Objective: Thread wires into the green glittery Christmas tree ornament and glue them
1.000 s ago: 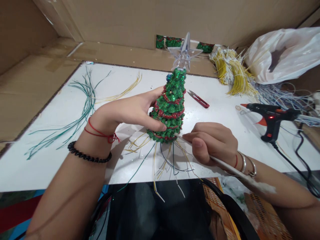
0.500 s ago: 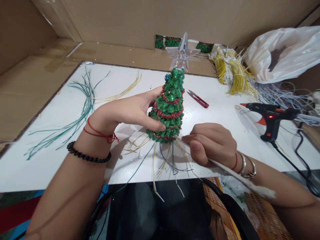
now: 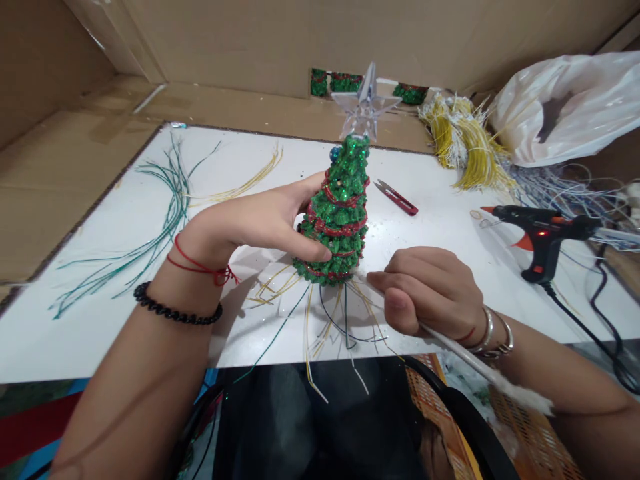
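A small green glittery tree (image 3: 345, 217) with red garlands stands upright near the middle, topped by a clear star (image 3: 366, 107). My left hand (image 3: 273, 220) grips its left side, thumb across the lower front. To the right, my right hand (image 3: 427, 290) is closed round a thin white stick (image 3: 463, 353) with a fuzzy end by my wrist. The stick's other end points at the tree's lower right edge; whether it touches is unclear. Yellow, green and white wires (image 3: 309, 333) fan out from under the tree, some over the table's front edge.
Green wires (image 3: 173, 213) and yellow wires (image 3: 255, 179) lie left on the white table (image 3: 120, 333). Red snips (image 3: 397, 199) lie behind my right hand. A lit glue gun (image 3: 543, 233) with its cord is at right, near yellow bundles (image 3: 473, 147) and a plastic bag (image 3: 575, 107).
My right hand has shifted slightly right, away from the tree, with the stick. My left hand and the tree have hardly moved.
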Motion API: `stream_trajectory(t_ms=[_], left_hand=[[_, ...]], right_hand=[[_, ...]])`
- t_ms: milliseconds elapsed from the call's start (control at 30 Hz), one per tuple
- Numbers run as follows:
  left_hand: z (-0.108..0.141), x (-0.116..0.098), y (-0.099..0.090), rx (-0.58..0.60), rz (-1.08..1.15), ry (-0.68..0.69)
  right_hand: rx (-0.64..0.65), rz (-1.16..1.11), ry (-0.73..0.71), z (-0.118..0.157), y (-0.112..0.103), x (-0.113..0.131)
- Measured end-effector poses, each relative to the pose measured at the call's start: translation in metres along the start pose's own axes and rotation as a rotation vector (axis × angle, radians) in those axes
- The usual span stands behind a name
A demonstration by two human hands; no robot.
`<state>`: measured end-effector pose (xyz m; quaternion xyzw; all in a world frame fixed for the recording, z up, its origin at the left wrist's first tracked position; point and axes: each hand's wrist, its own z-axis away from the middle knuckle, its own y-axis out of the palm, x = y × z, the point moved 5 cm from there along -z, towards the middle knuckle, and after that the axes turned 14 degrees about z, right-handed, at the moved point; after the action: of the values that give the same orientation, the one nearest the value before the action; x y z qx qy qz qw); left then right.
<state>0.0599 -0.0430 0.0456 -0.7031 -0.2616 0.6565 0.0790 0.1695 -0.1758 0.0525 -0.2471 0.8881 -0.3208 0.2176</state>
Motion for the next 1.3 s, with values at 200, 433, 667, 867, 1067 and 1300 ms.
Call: stream_trajectory(t_ms=[200,433,667,867,1067,1300], left_hand=[[0.0002,0.0009,0.0,0.01,0.007,-0.008],[-0.0001,0.0012,0.0003,0.008,-0.006,-0.004],[0.0002,0.0007,0.0003,0.011,-0.001,-0.007],[-0.0004,0.0003,-0.0006,0.004,0.001,0.009],[-0.0001,0.0004,0.0001,0.005,-0.008,0.001],[0.0001,0.0015,0.0002,0.018,-0.012,-0.005]], right_hand=[[-0.003,0.042,-0.024,-0.0007,0.0009,0.0011],[0.015,0.028,-0.008,-0.0005,0.0004,0.001],[0.019,0.034,-0.023,-0.0009,0.0014,0.001],[0.007,0.034,-0.006,-0.0005,0.0004,0.0014],[-0.014,0.052,-0.015,-0.0028,0.0011,0.0019],[0.013,0.026,-0.019,-0.0008,-0.0006,0.0031]])
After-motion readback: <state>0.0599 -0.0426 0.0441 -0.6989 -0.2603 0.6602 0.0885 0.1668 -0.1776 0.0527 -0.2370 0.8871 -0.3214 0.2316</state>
